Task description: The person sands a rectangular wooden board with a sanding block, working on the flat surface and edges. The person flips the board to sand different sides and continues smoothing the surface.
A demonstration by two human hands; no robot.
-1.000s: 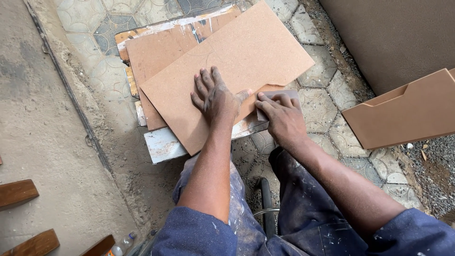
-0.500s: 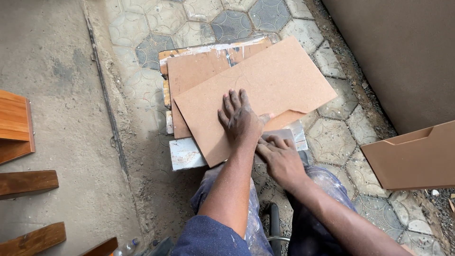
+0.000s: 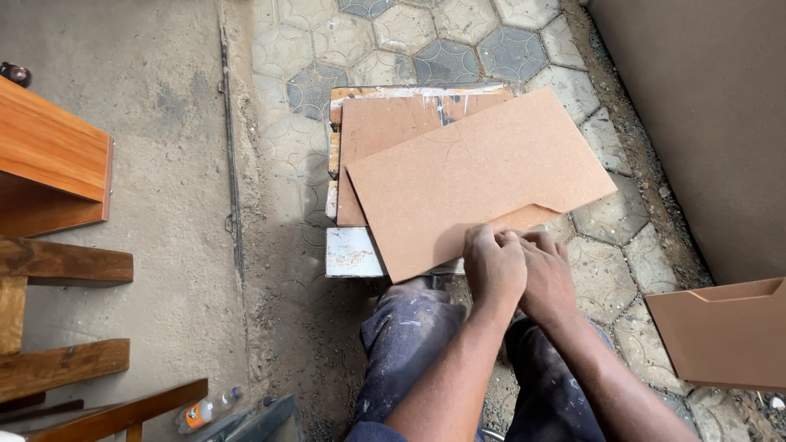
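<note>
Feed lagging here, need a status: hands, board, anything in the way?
Left hand and right hand together, fingers curled at near edge of notched fibreboard panel. Panel flat atop stacked boards. Nothing on it.

One head-worn camera looks steeply down from above the person's own arms and knees. It faces the paved ground (image 3: pixel 426 37) ahead, fairly near, with a wall (image 3: pixel 704 106) at right.

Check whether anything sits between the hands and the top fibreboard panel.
Nothing visible does. The left hand and right hand already rest side by side on the near edge of the top fibreboard panel.
</note>
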